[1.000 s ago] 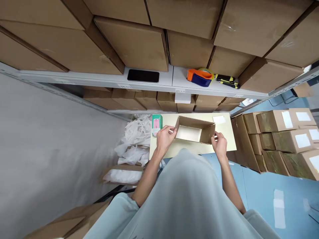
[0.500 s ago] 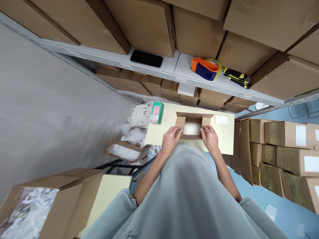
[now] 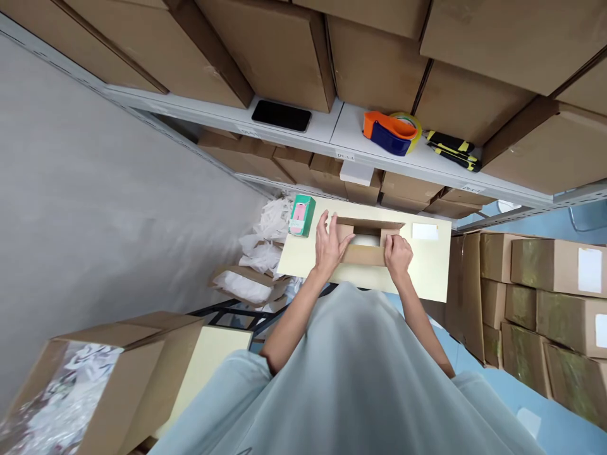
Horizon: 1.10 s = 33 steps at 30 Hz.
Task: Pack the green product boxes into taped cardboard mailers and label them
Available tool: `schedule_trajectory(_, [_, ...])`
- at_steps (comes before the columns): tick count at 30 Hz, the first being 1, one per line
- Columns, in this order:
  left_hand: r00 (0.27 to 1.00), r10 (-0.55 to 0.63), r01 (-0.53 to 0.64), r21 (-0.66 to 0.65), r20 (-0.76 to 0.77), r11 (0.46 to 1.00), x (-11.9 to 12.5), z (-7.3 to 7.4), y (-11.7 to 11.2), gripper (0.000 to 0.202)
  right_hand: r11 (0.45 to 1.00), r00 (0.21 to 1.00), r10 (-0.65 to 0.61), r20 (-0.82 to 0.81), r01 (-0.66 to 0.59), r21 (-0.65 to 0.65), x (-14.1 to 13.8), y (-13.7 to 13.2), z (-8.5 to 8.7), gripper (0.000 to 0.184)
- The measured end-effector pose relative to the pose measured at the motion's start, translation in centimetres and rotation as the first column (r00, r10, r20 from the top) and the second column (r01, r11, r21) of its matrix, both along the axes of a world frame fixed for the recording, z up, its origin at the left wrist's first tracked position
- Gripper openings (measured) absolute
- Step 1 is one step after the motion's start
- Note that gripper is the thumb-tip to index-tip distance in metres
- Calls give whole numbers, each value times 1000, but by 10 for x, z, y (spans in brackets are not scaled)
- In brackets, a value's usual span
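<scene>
A small open cardboard box (image 3: 363,255) sits on the pale yellow tabletop (image 3: 303,253), its near flap folded inward and its far flap standing up. Beside its left end is my left hand (image 3: 328,248), fingers stretched out and apart, with the thumb against the near flap. My right hand (image 3: 399,254) has its fingers curled at the box's right end, gripping the corner by the flap. A green box with a pink panel (image 3: 302,215) stands at the table's far left. To the right of the cardboard box lies a white label (image 3: 425,231).
A shelf (image 3: 322,126) ahead holds cartons, a black phone (image 3: 281,115), an orange and blue tape dispenser (image 3: 391,133) and yellow-black cutters (image 3: 453,150). Stacked cartons (image 3: 545,309) are on the right. White packing paper (image 3: 265,234) and an open carton (image 3: 137,392) are on the left.
The near flap has folded inward over the opening. My left hand has opened from a pinch on the side flap, and my right hand has closed at the right corner.
</scene>
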<state>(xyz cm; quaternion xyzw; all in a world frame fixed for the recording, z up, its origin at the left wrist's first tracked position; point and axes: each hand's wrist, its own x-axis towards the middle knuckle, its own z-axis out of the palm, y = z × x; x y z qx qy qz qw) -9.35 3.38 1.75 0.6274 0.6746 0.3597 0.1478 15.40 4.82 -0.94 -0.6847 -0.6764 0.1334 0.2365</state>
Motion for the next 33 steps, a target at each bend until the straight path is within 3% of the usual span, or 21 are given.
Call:
schedule_trajectory(3, [988, -149, 150, 25, -47, 988, -7, -1, 13, 52, 988, 995, -14, -98, 29, 149, -1, 3, -12, 53])
schedule_trajectory(5, [978, -206, 207, 10, -42, 978, -12, -5, 13, 33, 962, 987, -69, -145, 104, 252, 0, 0, -15, 54])
schedule_trajectory(7, [973, -232, 232, -23, -19, 973, -16, -14, 6, 26, 946, 981, -97, -167, 143, 290, 2, -4, -14, 62])
schedule_trajectory(9, [975, -221, 223, -81, 36, 971, -17, -26, -3, 32, 974, 983, -52, -177, 90, 210, 4, -9, -11, 67])
schedule_trajectory(12, [972, -116, 152, -169, 203, 974, -13, -44, -14, 37, 998, 968, 16, -251, -30, -53, 6, -12, -6, 69])
schedule_trajectory(16, [902, 70, 57, -278, 427, 959, -8, -57, -2, 84, 958, 929, -45, -367, -64, -280, 6, 0, -1, 77])
schedule_trajectory(22, [838, 79, 124, -330, 540, 936, -18, -55, 38, 100, 947, 935, -126, -332, 14, -319, -2, 27, 3, 80])
schedule_trajectory(26, [812, -2, 238, -328, 584, 914, -25, -52, 30, 116, 946, 927, -157, -340, 43, -320, -5, 9, 5, 82])
schedule_trajectory(30, [774, -31, 307, -332, 632, 892, -26, -50, 16, 115, 937, 910, -207, -359, 79, -339, -2, -16, 6, 85])
schedule_trajectory(33, [760, -35, 324, -332, 649, 886, -25, -49, 20, 115, 936, 902, -227, -368, 97, -338, -1, -16, 6, 85])
